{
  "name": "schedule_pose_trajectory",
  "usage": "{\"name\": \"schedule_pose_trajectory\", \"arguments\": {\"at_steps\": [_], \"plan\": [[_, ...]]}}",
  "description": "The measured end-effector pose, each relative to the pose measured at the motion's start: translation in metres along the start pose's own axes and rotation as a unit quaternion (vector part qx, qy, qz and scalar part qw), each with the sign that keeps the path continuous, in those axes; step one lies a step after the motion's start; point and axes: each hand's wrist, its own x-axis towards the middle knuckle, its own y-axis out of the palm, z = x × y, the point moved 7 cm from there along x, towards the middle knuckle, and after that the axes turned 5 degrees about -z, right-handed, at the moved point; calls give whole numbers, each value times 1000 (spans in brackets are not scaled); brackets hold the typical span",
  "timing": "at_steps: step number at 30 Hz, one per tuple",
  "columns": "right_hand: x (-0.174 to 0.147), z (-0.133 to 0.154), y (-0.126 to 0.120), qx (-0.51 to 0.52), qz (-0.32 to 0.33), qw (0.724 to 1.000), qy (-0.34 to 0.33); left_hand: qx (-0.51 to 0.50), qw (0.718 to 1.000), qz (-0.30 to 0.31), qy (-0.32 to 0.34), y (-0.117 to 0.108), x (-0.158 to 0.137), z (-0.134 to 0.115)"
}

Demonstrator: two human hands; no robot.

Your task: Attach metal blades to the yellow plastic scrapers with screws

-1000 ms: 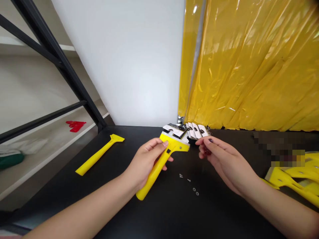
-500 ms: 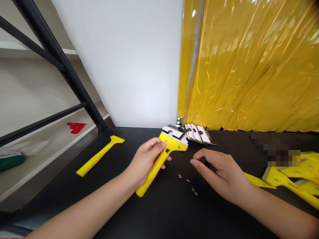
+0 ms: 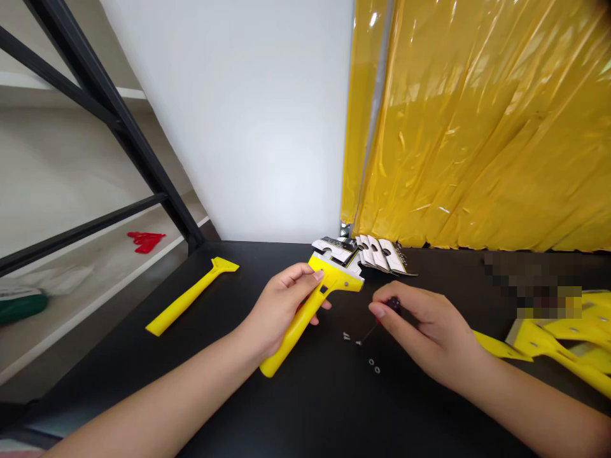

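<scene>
Hands on scraper [image 3: 310, 305], screwdriver [image 3: 382, 318]

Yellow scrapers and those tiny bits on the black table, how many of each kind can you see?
Yellow scrapers lying alone or held: 2, one in the left hand, one on the table's left
Yellow pile at far right: too jumbled to count
Small screwdriver in the right hand: 1
Tiny screws: 3
Tiny rings: 2
Total counted: 8
</scene>
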Motion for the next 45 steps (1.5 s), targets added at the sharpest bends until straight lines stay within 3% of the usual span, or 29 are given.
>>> {"name": "schedule_pose_trajectory", "arguments": {"at_steps": [29,32,39,45], "plan": [[1,4,3,-18,36,999,-31,8,1000,12,-15,-1,4,4],[1,10,-3,-8,18,999,-44,20,999,30,-38,2,5,11],[-13,25,-33,25,-98,991,-93,31,991,97,-84,15,-3,25],[-12,27,-23,29,-71,989,-127,32,987,126,-92,23,-9,27]]}}
